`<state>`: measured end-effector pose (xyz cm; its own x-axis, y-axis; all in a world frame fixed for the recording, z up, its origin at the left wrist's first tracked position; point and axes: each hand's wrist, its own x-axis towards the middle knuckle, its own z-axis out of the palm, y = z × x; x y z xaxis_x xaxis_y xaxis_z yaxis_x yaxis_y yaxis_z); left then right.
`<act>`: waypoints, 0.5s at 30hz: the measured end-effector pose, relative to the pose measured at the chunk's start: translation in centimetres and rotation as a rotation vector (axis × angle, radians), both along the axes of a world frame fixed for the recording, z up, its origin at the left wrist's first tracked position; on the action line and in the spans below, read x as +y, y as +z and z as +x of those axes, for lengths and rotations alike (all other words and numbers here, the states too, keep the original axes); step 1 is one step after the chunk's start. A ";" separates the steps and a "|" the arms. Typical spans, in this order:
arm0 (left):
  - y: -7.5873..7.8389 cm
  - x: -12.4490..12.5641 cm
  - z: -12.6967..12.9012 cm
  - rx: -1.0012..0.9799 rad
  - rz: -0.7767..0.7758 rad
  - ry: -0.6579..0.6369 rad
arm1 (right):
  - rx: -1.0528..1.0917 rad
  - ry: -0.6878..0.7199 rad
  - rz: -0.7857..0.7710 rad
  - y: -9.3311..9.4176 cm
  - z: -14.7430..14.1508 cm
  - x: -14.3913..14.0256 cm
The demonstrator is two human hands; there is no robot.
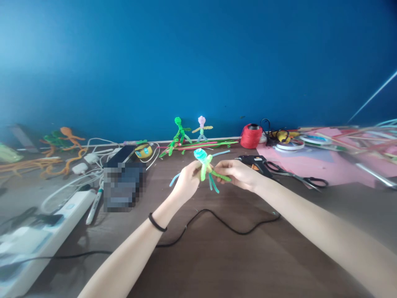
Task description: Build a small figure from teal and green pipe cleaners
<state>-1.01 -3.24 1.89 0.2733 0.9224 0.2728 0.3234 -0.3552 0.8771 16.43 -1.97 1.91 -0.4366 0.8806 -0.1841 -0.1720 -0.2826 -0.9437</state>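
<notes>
Between my hands, above the table, is a pipe cleaner figure [204, 164] with a coiled turquoise head, a yellow-green wrap and blue-green limbs. My left hand [190, 177] is closed on its left side, the fingertips partly hidden behind it. On the other side my right hand [233, 171] pinches the figure near its green strand, thumb and fingers together. Behind them, against the wall, stand a green pipe cleaner figure [179, 129] and a lilac-headed one [202, 127]. Loose pink and green pipe cleaners [211, 145] lie at their feet.
At right are a red thread spool [250, 136], a black glue gun [257, 163], scissors [293, 176] and pink sheets [344, 165]. At left lie a white power strip [66, 225], a marker [94, 205], dark pixelated objects [124, 182] and orange figures [70, 138]. A black cord [229, 227] crosses the table.
</notes>
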 end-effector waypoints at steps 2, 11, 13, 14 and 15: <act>0.2 -0.1 0.0 -0.051 -0.049 -0.024 | 0.030 0.032 -0.021 0.1 0.0 -0.1; 0.1 -0.3 0.2 -0.360 -0.195 -0.152 | 0.185 0.145 -0.200 -0.2 0.2 -0.2; 0.0 -0.3 0.2 -0.396 -0.220 -0.163 | 0.186 0.152 -0.181 -0.3 0.1 -0.2; -0.1 -0.2 0.2 -0.411 -0.233 -0.164 | 0.173 0.152 -0.154 -0.2 0.0 -0.3; -0.1 -0.2 0.2 -0.426 -0.245 -0.163 | 0.155 0.144 -0.114 -0.2 -0.1 -0.3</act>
